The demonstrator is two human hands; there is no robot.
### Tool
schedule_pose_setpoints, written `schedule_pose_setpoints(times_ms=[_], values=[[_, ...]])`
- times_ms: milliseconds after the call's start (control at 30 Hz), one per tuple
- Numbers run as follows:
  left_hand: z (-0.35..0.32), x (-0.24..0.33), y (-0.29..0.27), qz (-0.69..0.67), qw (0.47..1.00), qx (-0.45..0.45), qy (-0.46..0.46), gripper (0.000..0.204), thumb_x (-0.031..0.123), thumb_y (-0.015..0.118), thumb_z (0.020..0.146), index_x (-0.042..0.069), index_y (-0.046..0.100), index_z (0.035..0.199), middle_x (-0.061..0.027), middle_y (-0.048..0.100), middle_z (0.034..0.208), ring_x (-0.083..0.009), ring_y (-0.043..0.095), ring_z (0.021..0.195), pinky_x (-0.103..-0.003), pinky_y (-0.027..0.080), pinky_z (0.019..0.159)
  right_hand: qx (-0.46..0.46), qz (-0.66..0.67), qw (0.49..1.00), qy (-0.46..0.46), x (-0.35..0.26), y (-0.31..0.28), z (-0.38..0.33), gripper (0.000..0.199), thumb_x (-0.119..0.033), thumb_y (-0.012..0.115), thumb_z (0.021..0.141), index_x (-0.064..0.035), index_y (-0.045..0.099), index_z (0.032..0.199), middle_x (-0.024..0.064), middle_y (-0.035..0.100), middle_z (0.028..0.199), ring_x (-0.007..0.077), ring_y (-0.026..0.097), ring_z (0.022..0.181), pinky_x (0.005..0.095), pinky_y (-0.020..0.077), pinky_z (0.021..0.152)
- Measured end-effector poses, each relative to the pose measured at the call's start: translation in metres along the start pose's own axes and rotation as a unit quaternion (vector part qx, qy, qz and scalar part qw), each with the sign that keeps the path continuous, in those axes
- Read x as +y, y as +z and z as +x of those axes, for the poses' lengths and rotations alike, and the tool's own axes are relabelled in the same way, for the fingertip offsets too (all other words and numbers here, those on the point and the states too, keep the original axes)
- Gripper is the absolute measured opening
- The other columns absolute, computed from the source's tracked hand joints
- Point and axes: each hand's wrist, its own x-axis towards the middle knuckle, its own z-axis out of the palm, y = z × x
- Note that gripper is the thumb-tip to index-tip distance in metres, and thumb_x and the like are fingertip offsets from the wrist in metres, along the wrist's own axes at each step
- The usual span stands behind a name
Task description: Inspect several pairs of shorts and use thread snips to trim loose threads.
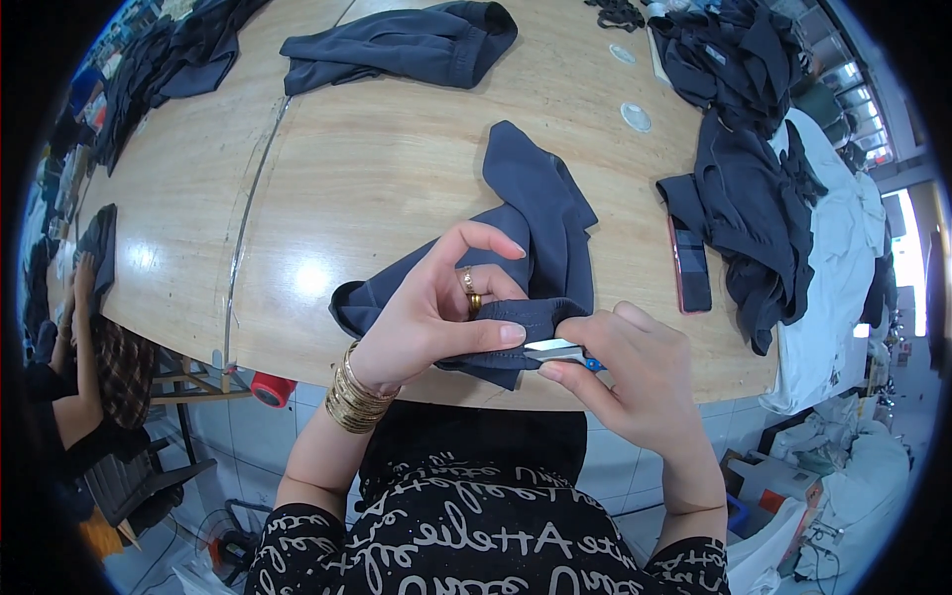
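Note:
A dark grey pair of trousers (540,228) lies bunched on the table in front of me, its stitched waistband edge raised at the table's near side. My left hand (446,307) pinches that waistband between thumb and fingers, with the index finger lifted and curved. In my right hand (630,372) are small thread snips (557,350) with silvery blades and a bit of blue at the handle. Their blades point left and lie against the waistband next to my left thumb. Whether a thread is between the blades is too small to tell.
Another dark garment (402,45) lies at the table's far side. To the right are a phone (691,266), heaped dark garments (749,218) and white cloth (833,258). A seam (256,198) crosses the wooden table (347,178). At far left, another person's arm (84,337) handles dark cloth.

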Motion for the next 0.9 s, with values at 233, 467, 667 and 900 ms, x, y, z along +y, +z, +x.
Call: schedule_pose_setpoints(times_ms=[233,467,667,900], values=[[-0.001,0.002,0.002,0.001,1.0,0.003,0.003,0.055,-0.004,0.07,0.077,0.007,0.039,0.121,-0.009,0.063,0.091,-0.0087,0.061,0.082,-0.02,0.049,0.07,0.014,0.026,0.999,0.033,0.002,-0.001,-0.002,0.023,-0.02,0.072,0.075,-0.0066,0.059,0.088,0.0025,0.058,0.072,0.0178,0.052,0.059,0.0291,0.0403,0.05],[-0.002,0.002,0.003,-0.003,1.0,0.012,0.008,0.055,-0.004,0.07,0.077,0.007,0.039,0.121,-0.0084,0.063,0.091,-0.0085,0.06,0.082,-0.02,0.049,0.071,0.021,0.049,0.995,0.08,-0.006,-0.005,-0.006,0.023,-0.017,0.073,0.074,-0.0046,0.059,0.088,0.0051,0.058,0.071,0.0187,0.054,0.059,0.0289,0.0405,0.051],[-0.001,0.003,0.004,0.012,1.0,0.01,0.009,0.056,-0.004,0.07,0.077,0.007,0.038,0.121,-0.0082,0.063,0.091,-0.0084,0.061,0.082,-0.019,0.05,0.07,-0.011,0.02,0.998,0.064,-0.008,-0.007,-0.006,0.024,-0.019,0.071,0.076,-0.005,0.058,0.09,0.0051,0.058,0.071,0.0207,0.057,0.06,0.0303,0.0434,0.052],[0.0,0.002,0.003,0.009,1.0,0.01,0.001,0.056,-0.004,0.069,0.077,0.007,0.038,0.122,-0.0094,0.063,0.091,-0.009,0.061,0.084,-0.019,0.05,0.071,-0.022,0.012,0.998,0.056,-0.007,-0.005,-0.005,0.022,-0.015,0.074,0.072,-0.0052,0.061,0.087,0.0058,0.061,0.072,0.02,0.058,0.062,0.0293,0.0423,0.053]])
